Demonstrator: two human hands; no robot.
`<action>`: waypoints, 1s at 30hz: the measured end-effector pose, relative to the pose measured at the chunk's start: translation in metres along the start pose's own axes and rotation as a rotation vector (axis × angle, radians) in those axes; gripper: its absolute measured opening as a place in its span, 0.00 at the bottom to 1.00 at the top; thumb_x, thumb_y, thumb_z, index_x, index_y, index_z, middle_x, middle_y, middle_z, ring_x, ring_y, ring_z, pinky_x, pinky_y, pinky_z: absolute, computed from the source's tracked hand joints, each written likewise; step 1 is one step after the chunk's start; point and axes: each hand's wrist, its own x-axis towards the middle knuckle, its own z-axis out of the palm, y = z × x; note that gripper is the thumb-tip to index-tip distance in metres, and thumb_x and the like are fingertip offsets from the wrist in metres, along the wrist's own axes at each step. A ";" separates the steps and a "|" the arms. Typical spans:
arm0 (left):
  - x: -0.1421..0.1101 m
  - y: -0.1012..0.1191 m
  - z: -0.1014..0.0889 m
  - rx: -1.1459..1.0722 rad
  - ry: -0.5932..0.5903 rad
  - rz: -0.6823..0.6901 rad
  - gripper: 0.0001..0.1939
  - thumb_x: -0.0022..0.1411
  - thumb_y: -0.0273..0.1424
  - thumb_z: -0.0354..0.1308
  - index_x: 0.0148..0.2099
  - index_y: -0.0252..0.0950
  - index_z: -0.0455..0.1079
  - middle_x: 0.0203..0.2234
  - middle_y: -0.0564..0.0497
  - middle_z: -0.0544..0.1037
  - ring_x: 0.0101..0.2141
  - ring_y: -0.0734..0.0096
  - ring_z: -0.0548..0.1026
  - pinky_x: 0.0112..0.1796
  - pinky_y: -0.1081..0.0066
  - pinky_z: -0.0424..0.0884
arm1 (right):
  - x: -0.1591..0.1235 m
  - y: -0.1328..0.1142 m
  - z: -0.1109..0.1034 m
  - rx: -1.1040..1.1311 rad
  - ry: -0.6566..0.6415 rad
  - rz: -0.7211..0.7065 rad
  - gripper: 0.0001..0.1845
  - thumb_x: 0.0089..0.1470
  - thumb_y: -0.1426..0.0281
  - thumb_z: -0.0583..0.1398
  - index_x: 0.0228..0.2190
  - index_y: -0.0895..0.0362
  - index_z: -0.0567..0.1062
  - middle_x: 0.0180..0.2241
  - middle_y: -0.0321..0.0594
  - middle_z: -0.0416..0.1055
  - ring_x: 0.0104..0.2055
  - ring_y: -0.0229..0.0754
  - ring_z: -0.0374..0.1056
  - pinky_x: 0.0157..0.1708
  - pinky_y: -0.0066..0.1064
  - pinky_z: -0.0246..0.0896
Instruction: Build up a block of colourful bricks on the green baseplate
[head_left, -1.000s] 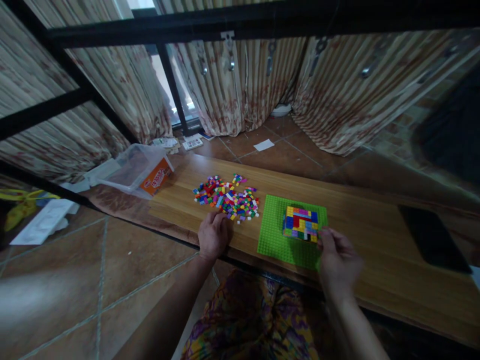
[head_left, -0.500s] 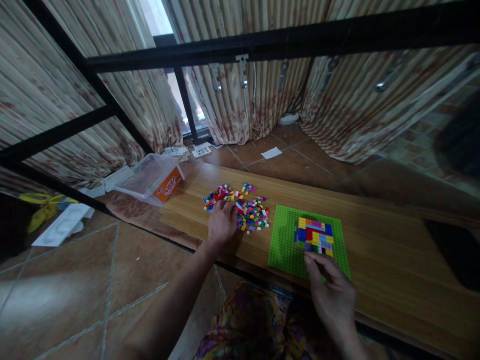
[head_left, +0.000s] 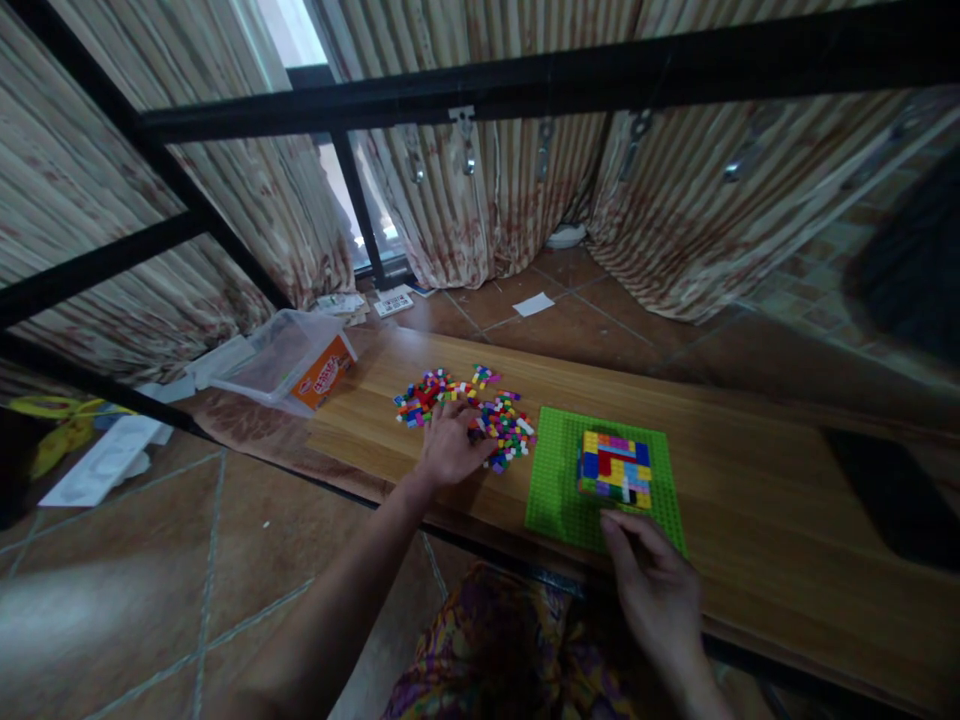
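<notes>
My left hand (head_left: 450,448) is over the pile of loose building bricks (head_left: 511,430), thumb spread from the fingers; the fingertips are partly hidden among the bricks. A block of joined bricks (head_left: 615,465) in yellow, blue, red and other colours stands on the green baseplate (head_left: 551,490). Just in front of this block is my right hand (head_left: 656,575), over the near edge of the baseplate. Its thumb and forefinger are pressed together; whatever may lie between them is too small to make out.
A clear plastic box (head_left: 289,360) with an orange label stands at the left end of the wooden table (head_left: 742,480). A dark flat object (head_left: 889,495) lies at the right. Black metal bars (head_left: 480,95) cross beyond the table, before striped curtains (head_left: 480,215).
My left hand has shifted slightly among the loose bricks, and its thumb has spread to the right. My right hand keeps its pinch near the block. The whole view has shifted a little.
</notes>
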 end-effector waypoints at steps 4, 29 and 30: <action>-0.001 0.005 -0.006 0.007 -0.065 0.047 0.30 0.48 0.44 0.64 0.54 0.43 0.69 0.54 0.48 0.69 0.53 0.51 0.65 0.53 0.53 0.62 | -0.001 -0.003 0.002 0.013 -0.010 0.001 0.14 0.54 0.58 0.60 0.34 0.55 0.78 0.37 0.41 0.76 0.41 0.45 0.71 0.42 0.35 0.66; 0.015 0.015 0.003 -0.006 0.060 0.075 0.30 0.49 0.26 0.60 0.56 0.42 0.66 0.51 0.44 0.66 0.52 0.54 0.66 0.54 0.54 0.62 | -0.005 0.001 0.005 0.034 -0.057 0.041 0.15 0.53 0.57 0.61 0.33 0.56 0.79 0.36 0.42 0.76 0.39 0.45 0.71 0.39 0.34 0.67; 0.017 0.013 0.003 -0.047 0.065 0.091 0.29 0.49 0.25 0.60 0.56 0.41 0.67 0.51 0.44 0.66 0.52 0.56 0.66 0.53 0.55 0.63 | -0.005 0.001 0.005 0.036 -0.055 0.038 0.15 0.53 0.57 0.60 0.33 0.56 0.79 0.35 0.42 0.76 0.39 0.45 0.71 0.38 0.34 0.67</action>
